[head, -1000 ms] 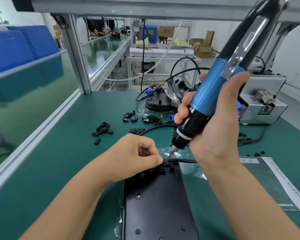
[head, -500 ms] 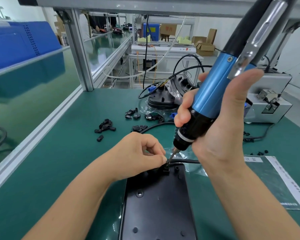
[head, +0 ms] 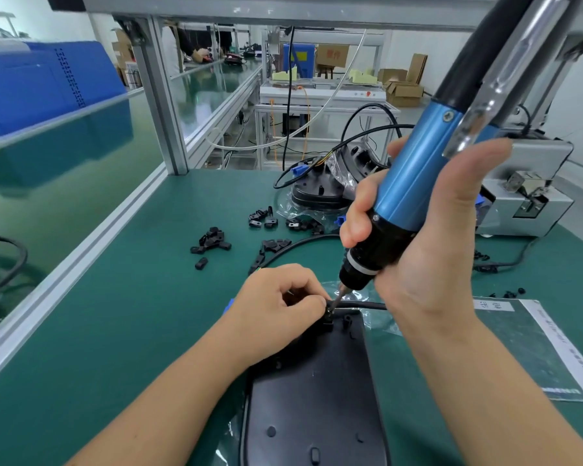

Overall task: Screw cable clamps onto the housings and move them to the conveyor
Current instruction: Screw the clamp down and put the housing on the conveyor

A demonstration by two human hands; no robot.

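A flat black housing [head: 313, 391] lies on the green bench in front of me. At its far edge my left hand [head: 276, 307] pinches a small black cable clamp [head: 329, 314] over a black cable [head: 367, 304]. My right hand [head: 424, 250] grips a blue and black electric screwdriver [head: 408, 186], tilted, with its bit tip down on the clamp. Whether a screw sits under the bit is hidden.
Loose black clamps [head: 211, 242] lie scattered mid-bench. More housings in plastic bags [head: 320, 193] stand at the back, a grey screw feeder box [head: 532, 203] at right. A laminated sheet [head: 535, 344] lies right of the housing. The conveyor [head: 58, 183] runs behind an aluminium rail on the left.
Both hands stay on the clamp and screwdriver; the bit remains on the clamp. Only my view shifts slightly.
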